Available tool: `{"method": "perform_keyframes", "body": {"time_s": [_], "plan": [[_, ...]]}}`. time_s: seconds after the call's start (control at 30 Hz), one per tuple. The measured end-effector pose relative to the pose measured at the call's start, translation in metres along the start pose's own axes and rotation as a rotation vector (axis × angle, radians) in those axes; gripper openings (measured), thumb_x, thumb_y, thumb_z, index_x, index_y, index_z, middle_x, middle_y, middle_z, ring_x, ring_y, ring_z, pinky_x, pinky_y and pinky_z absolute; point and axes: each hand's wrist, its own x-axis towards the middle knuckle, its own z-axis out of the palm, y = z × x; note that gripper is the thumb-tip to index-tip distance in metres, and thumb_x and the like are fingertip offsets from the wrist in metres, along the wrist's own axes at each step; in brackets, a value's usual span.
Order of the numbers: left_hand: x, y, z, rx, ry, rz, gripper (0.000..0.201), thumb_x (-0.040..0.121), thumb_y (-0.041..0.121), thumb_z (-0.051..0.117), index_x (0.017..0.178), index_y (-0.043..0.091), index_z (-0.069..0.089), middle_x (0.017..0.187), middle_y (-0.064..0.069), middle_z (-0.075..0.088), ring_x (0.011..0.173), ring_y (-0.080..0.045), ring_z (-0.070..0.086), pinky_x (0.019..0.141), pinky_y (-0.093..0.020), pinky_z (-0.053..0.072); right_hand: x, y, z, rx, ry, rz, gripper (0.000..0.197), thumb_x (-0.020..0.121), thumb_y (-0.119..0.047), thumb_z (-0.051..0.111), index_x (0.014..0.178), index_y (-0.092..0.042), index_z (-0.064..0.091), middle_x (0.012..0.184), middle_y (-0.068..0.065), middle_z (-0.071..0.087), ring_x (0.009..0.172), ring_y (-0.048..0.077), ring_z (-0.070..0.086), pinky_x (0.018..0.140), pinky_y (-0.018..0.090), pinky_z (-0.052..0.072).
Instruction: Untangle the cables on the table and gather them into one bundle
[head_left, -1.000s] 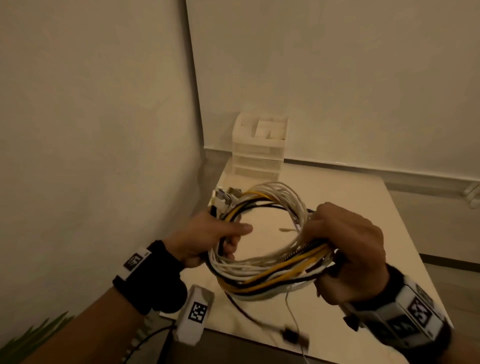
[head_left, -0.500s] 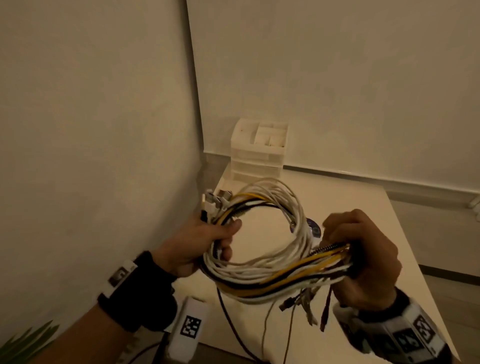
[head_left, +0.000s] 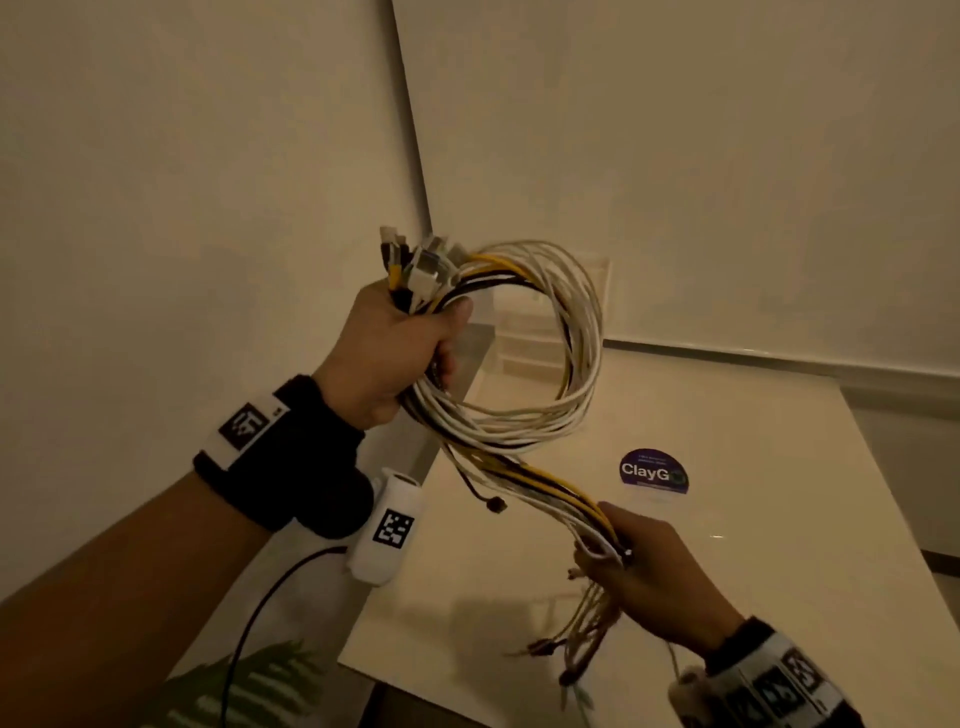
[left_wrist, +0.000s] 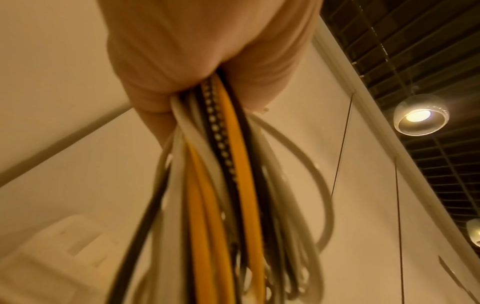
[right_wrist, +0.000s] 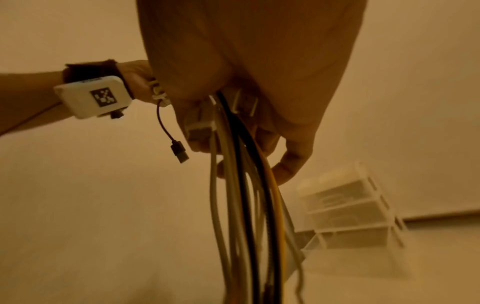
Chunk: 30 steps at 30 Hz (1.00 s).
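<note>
A bundle of white, yellow and black cables (head_left: 566, 364) forms a loop in the air above the white table (head_left: 779, 571). My left hand (head_left: 395, 343) grips the bundle in a fist, raised at the left, with several plugs (head_left: 415, 260) sticking up out of it. Low at the right, my right hand (head_left: 654, 577) grips the other end of the cables, whose loose ends (head_left: 576, 649) hang below it. The left wrist view shows the cables (left_wrist: 221, 185) running out of my fist (left_wrist: 202, 51). In the right wrist view the strands (right_wrist: 246, 195) pass through my curled fingers (right_wrist: 293, 160), and a black USB plug (right_wrist: 179, 153) dangles.
A white drawer organiser (head_left: 524, 332) stands at the table's far left corner behind the loop, also seen as the drawer organiser (right_wrist: 350, 211) in the right wrist view. A round purple sticker (head_left: 653, 472) lies on the table. Walls close in left and behind. A plant leaf (head_left: 260, 686) shows below.
My left hand rose with its end of the bundle. My right hand slid down along the cables toward me, and the coil stretched into a loop with a straight tail.
</note>
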Motion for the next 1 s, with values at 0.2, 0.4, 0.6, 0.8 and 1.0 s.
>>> {"method": "perform_keyframes", "body": {"time_s": [0.2, 0.4, 0.6, 0.8, 1.0], "plan": [[0.007, 0.031, 0.026, -0.011, 0.029, 0.058, 0.022, 0.094, 0.009, 0.061, 0.073, 0.011, 0.056, 0.048, 0.0, 0.044, 0.043, -0.018, 0.044, 0.043, -0.026, 0.042, 0.014, -0.038, 0.011, 0.329, -0.074, 0.011, 0.074, 0.07, -0.027, 0.084, 0.13, -0.036, 0.041, 0.119, -0.024, 0.057, 0.109, -0.001, 0.058, 0.092, 0.028, 0.052], [0.011, 0.047, 0.039, -0.037, 0.057, 0.084, 0.012, 0.095, 0.009, 0.06, 0.085, 0.007, 0.054, 0.049, 0.001, 0.044, 0.042, -0.015, 0.046, 0.043, -0.025, 0.042, 0.042, -0.08, 0.039, 0.534, 0.197, 0.039, 0.046, 0.07, -0.03, 0.084, 0.108, -0.033, 0.059, 0.102, -0.016, 0.068, 0.093, -0.003, 0.065, 0.08, 0.022, 0.055], [0.011, 0.049, 0.023, -0.09, 0.131, 0.051, 0.027, 0.096, 0.012, 0.06, 0.069, 0.01, 0.055, 0.046, 0.0, 0.045, 0.04, -0.015, 0.045, 0.048, -0.029, 0.048, 0.045, -0.09, 0.059, 0.537, 0.272, 0.099, 0.017, 0.081, -0.015, 0.064, 0.07, -0.012, 0.052, 0.058, 0.004, 0.056, 0.055, 0.028, 0.058, 0.058, 0.051, 0.05], [0.004, 0.023, -0.025, -0.084, 0.077, -0.11, 0.021, 0.093, 0.012, 0.063, 0.074, 0.012, 0.053, 0.053, -0.001, 0.044, 0.04, -0.011, 0.045, 0.048, -0.029, 0.051, 0.024, -0.071, 0.001, -0.181, 0.433, -0.287, 0.019, 0.078, -0.022, 0.065, 0.088, -0.029, 0.05, 0.069, -0.01, 0.054, 0.056, 0.009, 0.05, 0.051, 0.024, 0.042], [-0.013, -0.022, -0.039, -0.263, -0.521, -0.468, 0.012, 0.088, 0.008, 0.067, 0.086, 0.007, 0.055, 0.063, -0.008, 0.039, 0.048, -0.014, 0.037, 0.047, -0.02, 0.038, 0.045, -0.11, -0.044, -0.278, 0.669, -0.947, 0.019, 0.061, -0.007, 0.06, 0.075, -0.016, 0.05, 0.061, 0.007, 0.049, 0.05, 0.021, 0.041, 0.047, 0.031, 0.034]]}}
